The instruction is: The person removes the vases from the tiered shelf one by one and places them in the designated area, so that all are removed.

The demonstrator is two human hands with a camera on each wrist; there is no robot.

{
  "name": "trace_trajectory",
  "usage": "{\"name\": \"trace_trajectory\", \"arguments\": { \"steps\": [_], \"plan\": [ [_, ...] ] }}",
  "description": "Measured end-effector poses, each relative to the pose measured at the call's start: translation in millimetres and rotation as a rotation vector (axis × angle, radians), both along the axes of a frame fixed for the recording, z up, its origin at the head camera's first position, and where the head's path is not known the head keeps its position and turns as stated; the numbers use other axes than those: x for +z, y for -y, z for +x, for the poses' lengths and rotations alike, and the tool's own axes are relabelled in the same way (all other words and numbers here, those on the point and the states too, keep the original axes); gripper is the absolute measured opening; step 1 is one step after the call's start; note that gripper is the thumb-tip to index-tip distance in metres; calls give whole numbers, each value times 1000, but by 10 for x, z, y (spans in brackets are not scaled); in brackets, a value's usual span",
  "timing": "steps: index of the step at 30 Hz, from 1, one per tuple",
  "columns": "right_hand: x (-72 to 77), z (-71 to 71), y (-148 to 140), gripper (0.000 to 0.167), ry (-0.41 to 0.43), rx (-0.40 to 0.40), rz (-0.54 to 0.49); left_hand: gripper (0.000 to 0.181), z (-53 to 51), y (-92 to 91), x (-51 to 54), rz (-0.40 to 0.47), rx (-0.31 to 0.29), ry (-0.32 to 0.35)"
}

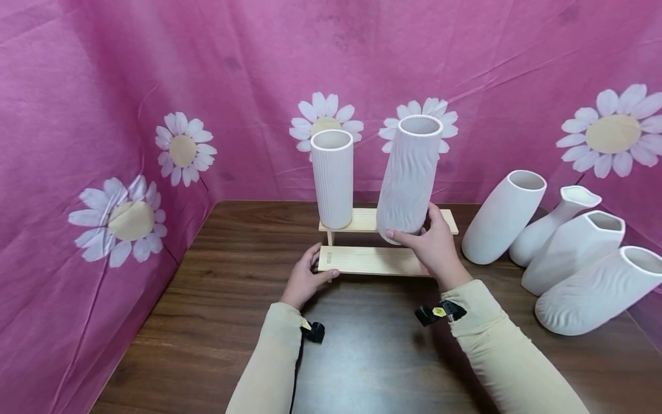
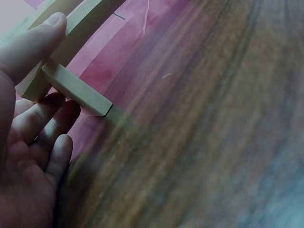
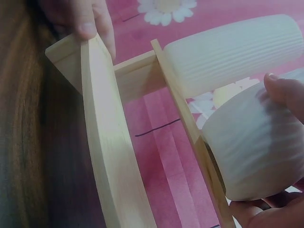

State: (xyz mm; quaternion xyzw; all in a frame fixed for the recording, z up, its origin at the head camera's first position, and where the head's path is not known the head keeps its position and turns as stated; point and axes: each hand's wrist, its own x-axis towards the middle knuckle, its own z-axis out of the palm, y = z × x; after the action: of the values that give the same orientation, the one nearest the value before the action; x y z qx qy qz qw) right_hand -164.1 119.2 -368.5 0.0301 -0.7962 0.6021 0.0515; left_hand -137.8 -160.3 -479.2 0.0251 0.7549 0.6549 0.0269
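Note:
My right hand (image 1: 439, 247) grips a white wavy-textured vase (image 1: 408, 175) near its base, thumb on one side and fingers around the other. The vase leans slightly at the upper tier of a two-tier wooden stand (image 1: 372, 261); in the right wrist view its base (image 3: 251, 142) is close to the upper board, and I cannot tell whether it touches. My left hand (image 1: 306, 279) holds the left end of the lower board, thumb on the near edge and fingers beneath or behind. A ribbed white cylindrical vase (image 1: 333, 181) stands upright on the upper tier's left end.
Several white vases are grouped at the table's right: a smooth one (image 1: 501, 218), a narrow-necked one (image 1: 548, 227), a faceted one (image 1: 571, 253) and a wavy one (image 1: 595, 293). A pink flowered cloth (image 1: 258, 86) hangs behind the dark wooden table (image 1: 217, 322).

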Motion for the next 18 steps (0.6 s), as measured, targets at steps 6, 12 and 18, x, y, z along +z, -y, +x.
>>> {"name": "trace_trajectory", "arguments": {
  "steps": [6, 12, 18],
  "plan": [
    [12, 123, -63, 94, 20, -21, 1, 89, 9, 0, -7, -7, 0, -8],
    [16, 237, -147, 90, -5, -18, -19, 89, 18, -3, 1, -6, -1, -3],
    [-24, 295, -239, 90, -51, -12, 15, 88, 10, -6, 13, 6, 0, -1]
  ]
}}
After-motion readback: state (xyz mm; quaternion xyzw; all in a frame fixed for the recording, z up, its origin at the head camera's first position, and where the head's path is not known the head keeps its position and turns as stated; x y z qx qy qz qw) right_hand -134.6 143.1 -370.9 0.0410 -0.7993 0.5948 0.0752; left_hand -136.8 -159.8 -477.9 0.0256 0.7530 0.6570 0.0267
